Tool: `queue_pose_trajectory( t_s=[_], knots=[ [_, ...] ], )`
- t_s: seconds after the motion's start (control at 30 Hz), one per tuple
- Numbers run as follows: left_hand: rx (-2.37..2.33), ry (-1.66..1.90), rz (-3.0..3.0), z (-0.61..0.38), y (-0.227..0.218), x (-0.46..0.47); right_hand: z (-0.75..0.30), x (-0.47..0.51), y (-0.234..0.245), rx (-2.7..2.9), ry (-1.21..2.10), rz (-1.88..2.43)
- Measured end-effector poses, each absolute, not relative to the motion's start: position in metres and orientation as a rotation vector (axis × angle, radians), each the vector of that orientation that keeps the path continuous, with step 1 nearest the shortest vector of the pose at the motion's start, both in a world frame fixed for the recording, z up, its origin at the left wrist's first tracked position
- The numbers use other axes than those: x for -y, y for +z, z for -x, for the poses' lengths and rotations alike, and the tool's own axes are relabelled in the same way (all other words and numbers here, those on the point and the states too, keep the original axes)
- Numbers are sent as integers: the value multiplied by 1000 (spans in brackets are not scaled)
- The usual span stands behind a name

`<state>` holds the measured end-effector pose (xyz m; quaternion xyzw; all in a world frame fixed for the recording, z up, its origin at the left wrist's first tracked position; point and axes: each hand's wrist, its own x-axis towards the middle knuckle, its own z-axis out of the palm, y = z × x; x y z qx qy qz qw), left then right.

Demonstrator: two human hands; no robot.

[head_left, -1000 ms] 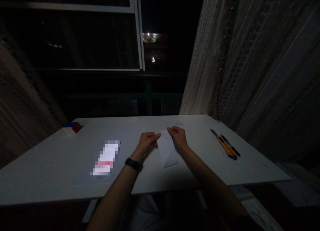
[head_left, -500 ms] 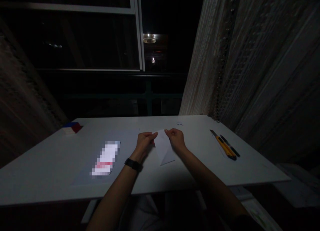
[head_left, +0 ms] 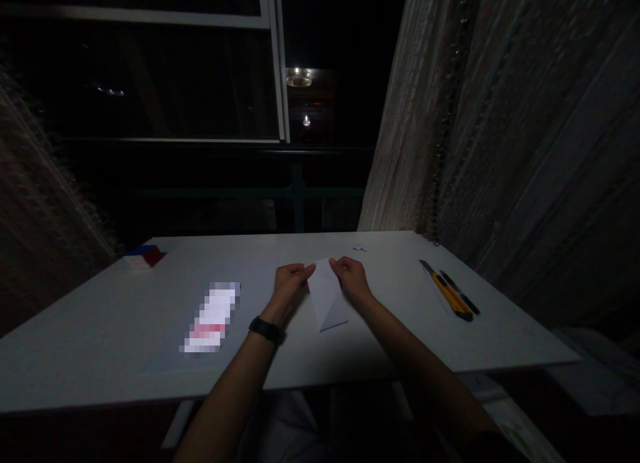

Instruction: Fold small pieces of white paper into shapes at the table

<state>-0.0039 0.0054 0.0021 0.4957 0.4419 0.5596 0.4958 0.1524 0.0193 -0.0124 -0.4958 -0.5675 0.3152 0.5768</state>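
Note:
A folded sheet of white paper (head_left: 327,296) is held up over the middle of the table, with a diagonal crease near its lower end. My left hand (head_left: 291,281), a dark watch on its wrist, pinches the paper's upper left edge between thumb and fingers. A small bit of red shows just beside that hand's fingers; what it is I cannot make out. At the upper right corner my right hand (head_left: 353,276) grips the same paper, thumb on top. The fingers behind the sheet are hidden.
On the white table (head_left: 390,343), a yellow utility knife (head_left: 453,296) and a black pen (head_left: 460,291) lie at right. Left are a blurred-out bright phone-like rectangle (head_left: 213,316) on a pale sheet and a coloured cube (head_left: 144,256). Small scraps (head_left: 359,248) lie at the back; curtains (head_left: 400,116) flank the window.
The lower end of the folded paper has shifted very slightly to the left. Both hands keep their hold in almost the same place.

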Motion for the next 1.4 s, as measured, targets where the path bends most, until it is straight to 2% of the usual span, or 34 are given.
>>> queue_pose_trajectory(
  t_s=[0.17,0.3,0.47,0.57,0.8,1.03,1.23,1.4],
  knots=[
    [-1082,1549,-1133,9,4,-6,-148,-15,-12,1416,836,1108],
    [-998,1554,-1103,11,9,-5,-153,-12,-5,1474,778,1124],
    [-918,1269,-1245,9,9,-1,-171,-6,13,1902,808,1127],
    [-1039,1140,-1375,6,1,-3,-179,-1,19,2092,815,1171],
    [-1258,1178,-1506,2,0,-5,-194,-1,21,2150,873,1221],
    [-1113,818,-1711,6,10,6,-197,0,25,2296,963,1129],
    [-1175,806,-1702,7,9,7,-202,1,26,2229,1111,1102],
    [-983,666,-1707,7,9,10,-205,-1,24,2239,1203,1033]
  ],
)
